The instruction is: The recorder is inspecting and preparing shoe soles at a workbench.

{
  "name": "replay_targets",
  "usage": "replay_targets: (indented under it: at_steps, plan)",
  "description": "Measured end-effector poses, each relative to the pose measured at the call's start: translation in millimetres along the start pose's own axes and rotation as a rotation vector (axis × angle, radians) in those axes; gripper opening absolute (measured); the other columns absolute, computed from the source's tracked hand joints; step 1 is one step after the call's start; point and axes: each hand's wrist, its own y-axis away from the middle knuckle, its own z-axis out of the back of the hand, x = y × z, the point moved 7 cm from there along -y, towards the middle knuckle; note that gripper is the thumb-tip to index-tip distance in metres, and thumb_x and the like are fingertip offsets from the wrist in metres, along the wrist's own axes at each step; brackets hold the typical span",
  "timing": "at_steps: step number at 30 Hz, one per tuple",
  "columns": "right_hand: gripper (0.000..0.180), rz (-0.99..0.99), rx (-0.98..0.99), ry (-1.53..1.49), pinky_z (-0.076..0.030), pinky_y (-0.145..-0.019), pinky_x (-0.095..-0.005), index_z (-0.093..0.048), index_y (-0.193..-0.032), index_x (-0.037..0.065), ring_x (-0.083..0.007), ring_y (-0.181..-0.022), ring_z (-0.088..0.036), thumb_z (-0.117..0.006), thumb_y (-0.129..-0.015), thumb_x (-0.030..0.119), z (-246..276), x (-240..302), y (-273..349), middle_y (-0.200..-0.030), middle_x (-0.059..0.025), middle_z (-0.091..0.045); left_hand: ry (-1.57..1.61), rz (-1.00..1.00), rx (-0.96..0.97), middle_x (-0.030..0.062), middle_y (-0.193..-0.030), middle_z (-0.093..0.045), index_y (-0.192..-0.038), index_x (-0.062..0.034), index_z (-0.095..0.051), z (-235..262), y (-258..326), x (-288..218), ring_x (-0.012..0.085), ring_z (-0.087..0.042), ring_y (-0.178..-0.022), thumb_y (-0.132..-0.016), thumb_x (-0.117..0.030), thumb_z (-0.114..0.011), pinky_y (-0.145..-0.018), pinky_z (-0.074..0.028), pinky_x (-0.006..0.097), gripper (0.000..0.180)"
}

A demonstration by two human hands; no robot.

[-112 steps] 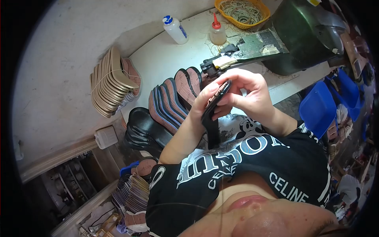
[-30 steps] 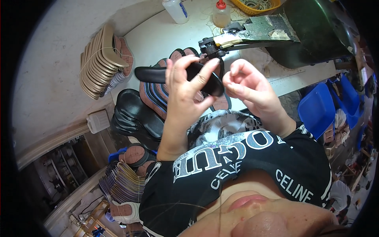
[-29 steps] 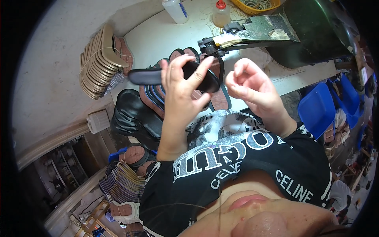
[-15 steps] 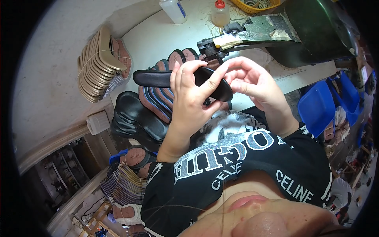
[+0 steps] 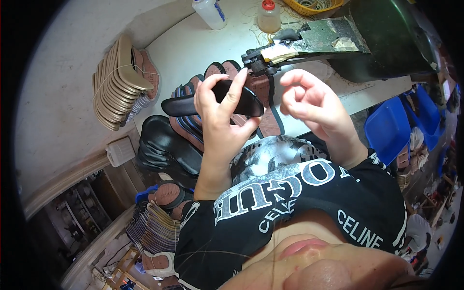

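Head view: the left hand (image 5: 216,121) has its grip spread, thumb and fingers clasping a black insole (image 5: 248,102) above the desk (image 5: 232,46), seemingly to steady it while leaving its right end exposed. Near it, the right hand (image 5: 315,102) curls loosely, nothing visible inside. Left, beige insoles (image 5: 112,92) are tied, likely to stay stacked.

Bundled insoles (image 5: 116,87): at the worktop's (image 5: 174,50) left edge
Insole row (image 5: 212,71): right of them
Insole stack (image 5: 166,145): near left corner (just before the row)
Bottles (image 5: 268,19): toward far edge
Basket (image 5: 316,10): right of bottles
Machine (image 5: 386,43): right end
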Motion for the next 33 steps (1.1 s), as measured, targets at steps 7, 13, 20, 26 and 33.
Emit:
replay_targets:
  at_steps: [7, 13, 20, 26, 33]
  plan:
    - [0.014, -0.103, -0.059, 0.173, -0.043, -0.073, -0.0203, -0.061, -0.097, 0.003, -0.0038, -0.079, -0.053, -0.062, -0.091, 0.016, 7.9, -18.3, 1.3, -0.085, 0.0028, -0.059, -0.034, -0.095, 0.182, 0.0110, -0.118, -0.044, -0.125, -0.0236, -0.060, -9.0, -5.5, -18.1, 0.0280, -0.045, -0.114, -0.054, -0.020, -0.080, -0.108, -0.023, 0.055, 0.074]
    - [0.012, -0.170, 0.024, 0.023, -0.041, -0.068, -0.0188, -0.060, -0.092, 0.005, -0.0028, -0.075, -0.052, -0.064, -0.089, 0.015, 3.6, -24.8, 2.5, -0.083, 0.0039, -0.057, 0.027, -0.118, 0.168, 0.0112, -0.118, -0.045, -0.126, -0.0224, -0.059, -8.9, -4.8, -19.2, 0.0283, -0.045, -0.114, -0.053, -0.020, -0.080, -0.107, -0.023, 0.055, 0.077]
    - [0.018, -0.163, 0.099, -0.027, -0.040, -0.073, -0.0202, -0.055, -0.091, 0.004, -0.0052, -0.082, -0.051, -0.067, -0.087, 0.018, -1.3, -24.0, 2.7, -0.088, 0.0009, -0.056, 0.041, -0.041, 0.168, 0.0118, -0.117, -0.049, -0.122, -0.0129, -0.062, -16.0, -2.6, -4.7, 0.0285, -0.047, -0.112, -0.052, -0.017, -0.079, -0.101, -0.032, 0.042, 0.072]
    - [0.019, -0.095, -0.014, 0.189, -0.047, -0.077, -0.0222, -0.058, -0.106, 0.002, -0.0069, -0.083, -0.058, -0.064, -0.089, 0.010, 4.9, -26.6, -2.1, -0.092, -0.0022, -0.062, 0.001, -0.082, 0.095, 0.0100, -0.117, -0.050, -0.121, -0.0160, -0.063, -6.4, -2.8, -10.4, 0.0291, -0.047, -0.111, -0.052, -0.016, -0.077, -0.103, -0.029, 0.045, 0.070]
    - [0.012, -0.180, -0.012, 0.048, -0.046, -0.072, -0.0215, -0.062, -0.094, 0.002, -0.0060, -0.079, -0.057, -0.065, -0.088, 0.012, 19.5, -32.7, 3.3, -0.085, -0.0005, -0.063, 0.067, -0.117, 0.237, 0.0128, -0.115, -0.048, -0.125, -0.0183, -0.059, -23.8, 0.2, -15.9, 0.0286, -0.047, -0.113, -0.056, -0.021, -0.078, -0.105, -0.027, 0.052, 0.072]
